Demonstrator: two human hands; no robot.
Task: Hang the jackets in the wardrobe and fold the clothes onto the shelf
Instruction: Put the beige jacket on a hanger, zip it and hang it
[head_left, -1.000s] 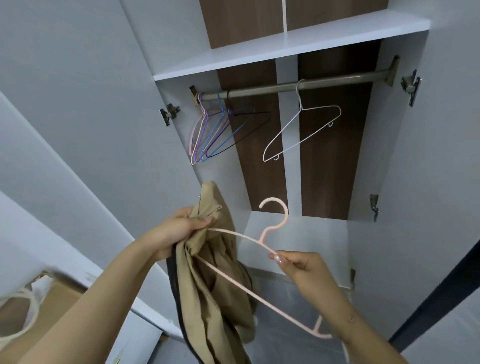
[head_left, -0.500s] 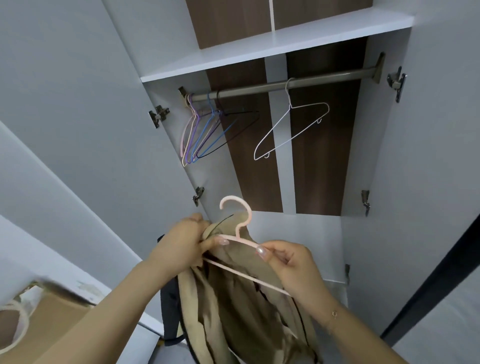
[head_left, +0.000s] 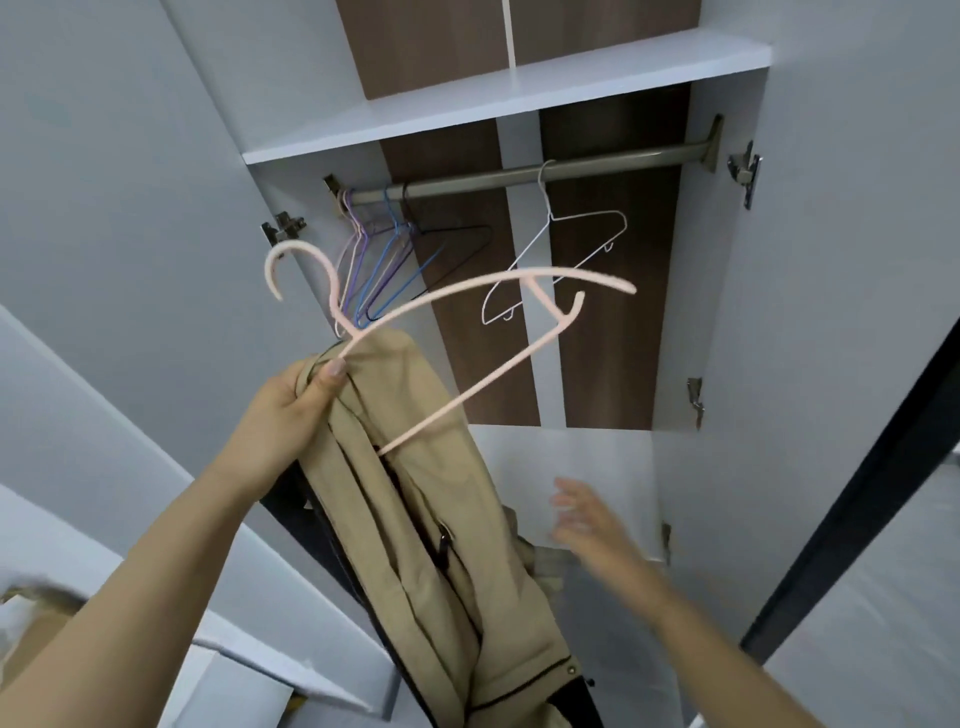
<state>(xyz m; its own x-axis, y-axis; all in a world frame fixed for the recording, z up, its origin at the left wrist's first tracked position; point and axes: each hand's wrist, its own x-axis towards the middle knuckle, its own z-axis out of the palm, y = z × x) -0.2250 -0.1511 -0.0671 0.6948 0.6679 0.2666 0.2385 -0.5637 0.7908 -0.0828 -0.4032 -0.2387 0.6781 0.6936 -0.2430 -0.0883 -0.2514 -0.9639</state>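
Note:
My left hand (head_left: 291, 410) grips the collar of a beige jacket (head_left: 431, 525) together with the neck of a pink plastic hanger (head_left: 467, 291). One hanger arm is tucked inside the jacket; the other sticks out bare to the right. The jacket hangs down in front of the open wardrobe. My right hand (head_left: 592, 525) is lower right, blurred, fingers spread, holding nothing, apart from the jacket. Above runs the metal rail (head_left: 597, 169) under the white shelf (head_left: 509, 98).
Several coloured wire hangers (head_left: 384, 260) bunch at the rail's left end and a white wire hanger (head_left: 550, 260) hangs mid-rail. Both wardrobe doors stand open, with hinges on the left door (head_left: 283, 231) and the right door (head_left: 745, 171). A cardboard box (head_left: 31, 639) sits lower left.
My right hand has let go of the pink hanger and dropped to the lower right. My left hand has lifted the jacket and hanger higher, the hanger swinging up toward the rail.

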